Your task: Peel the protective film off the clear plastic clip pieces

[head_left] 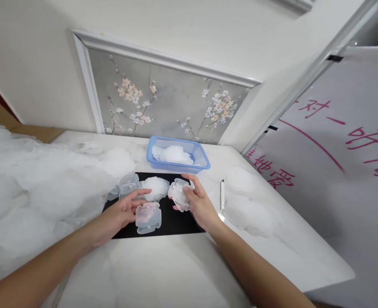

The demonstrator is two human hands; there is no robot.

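Observation:
My left hand [127,210] holds a translucent, squarish plastic piece [149,219] with rounded tabs, and its fingertips show pink through the plastic. One finger of that hand stretches toward a white heap of similar pieces [157,188]. My right hand [200,202] grips another translucent plastic piece [178,193], tilted, between thumb and fingers. Both hands are over a black mat [172,222]. More translucent pieces [128,185] lie at the mat's back left edge, partly overlapping.
A blue plastic basket [153,164] with white pieces inside stands behind the mat. A large whitish translucent pile [54,184] covers the table's left side. On the right lie a slim utility knife [222,196] and more whitish pieces [249,214]. A whiteboard [346,205] borders the right.

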